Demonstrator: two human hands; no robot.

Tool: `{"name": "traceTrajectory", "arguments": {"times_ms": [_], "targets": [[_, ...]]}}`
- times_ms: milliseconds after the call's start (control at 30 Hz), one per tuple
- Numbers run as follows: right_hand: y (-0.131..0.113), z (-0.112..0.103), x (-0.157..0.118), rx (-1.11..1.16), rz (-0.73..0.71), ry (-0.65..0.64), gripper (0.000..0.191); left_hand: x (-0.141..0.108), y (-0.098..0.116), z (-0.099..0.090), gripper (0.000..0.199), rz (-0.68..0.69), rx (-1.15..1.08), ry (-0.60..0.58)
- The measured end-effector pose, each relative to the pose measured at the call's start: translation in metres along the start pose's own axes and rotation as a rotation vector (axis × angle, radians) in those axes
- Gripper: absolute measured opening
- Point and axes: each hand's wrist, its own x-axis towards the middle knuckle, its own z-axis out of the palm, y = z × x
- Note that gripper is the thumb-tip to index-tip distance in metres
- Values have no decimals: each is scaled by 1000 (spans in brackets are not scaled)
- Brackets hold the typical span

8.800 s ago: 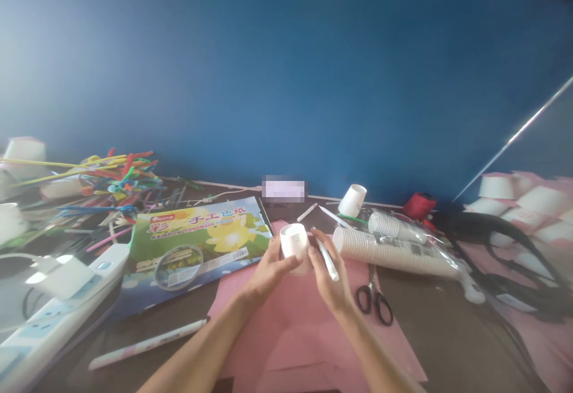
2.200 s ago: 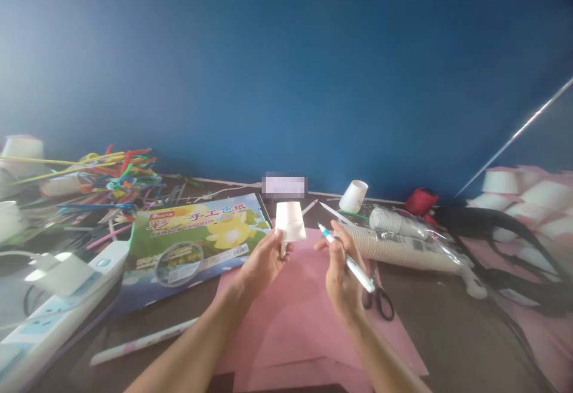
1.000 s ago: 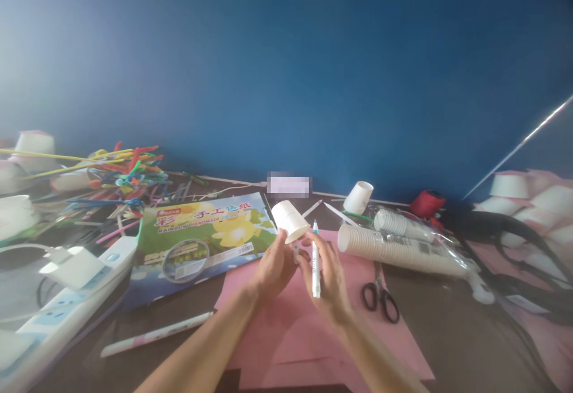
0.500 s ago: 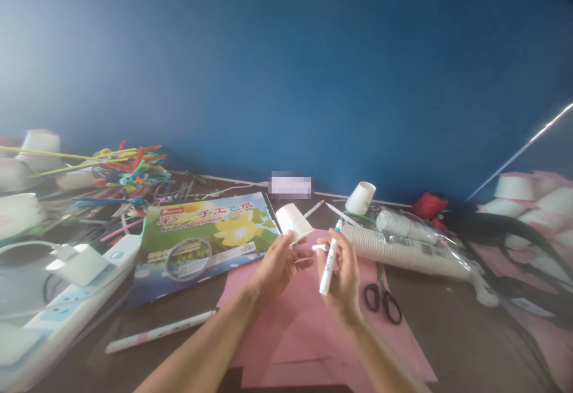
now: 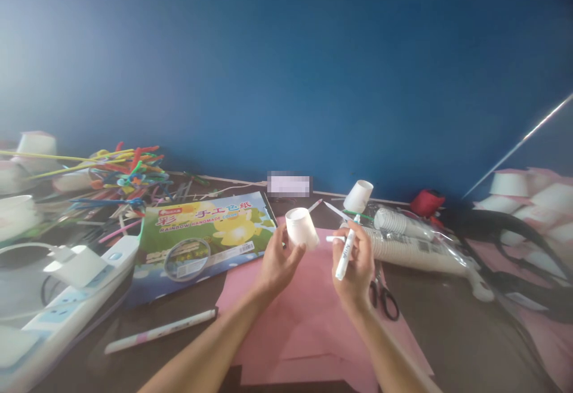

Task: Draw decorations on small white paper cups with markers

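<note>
Paper cup: white paper cup (image 5: 299, 227), centre of the frame, raised over the pink paper (image 5: 308, 321); base upward, tilted, wide rim toward the lower right.
Left hand: the left hand (image 5: 278, 261) pinches the cup between thumb and fingers.
Right hand: the right hand (image 5: 359, 270) grips a white marker (image 5: 345, 255), held apart from the cup. A short white piece (image 5: 335, 239), possibly the cap, projects from the same hand.
Work state: cup and marker both in hand, by the look of it ready for marking. No drawn mark can be made out on the visible side; judged not yet done.
Right of centre: sleeved stack of cups (image 5: 416, 251); scissors (image 5: 382, 290) partly behind the right hand.
Left of centre: colour-paper pack (image 5: 208, 224); second marker (image 5: 161, 331), lower left, on the tabletop (image 5: 456, 339).
Upper left of the tabletop: pipe cleaners (image 5: 129, 172).
</note>
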Motion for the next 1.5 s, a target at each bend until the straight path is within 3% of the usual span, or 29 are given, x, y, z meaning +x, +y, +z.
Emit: {"name": "traceTrajectory", "arguments": {"times_ms": [100,167,400,467,633,900,967,1100,1300,1500], "targets": [[2,-1,5,-12,-11,40,38,-3,-3,2,32,49,308,24],[3,-1,7,-10,-13,45,37,-4,-7,4,29,66,393,40],[-2,2,3,43,11,-19,37,-1,-9,4,43,53,133,269],[-5,2,0,81,1,-68,38,-2,-4,2,36,105,5,307],[-13,2,-7,158,2,-133,44,-12,12,-4,2,128,-315,148],[-27,0,-10,215,3,-205,42,-18,28,-1,27,-48,-554,-139],[-27,1,-13,222,7,-214,41,-17,29,-1,26,-61,-567,-173],[-24,3,-17,236,19,-234,41,-16,28,-2,19,-98,-597,-184],[-29,-3,-15,146,-50,-245,40,-6,25,-6,16,-224,-959,-141],[-33,-12,-12,181,-64,-428,26,6,16,-12,17,-270,-1116,-60]]}}
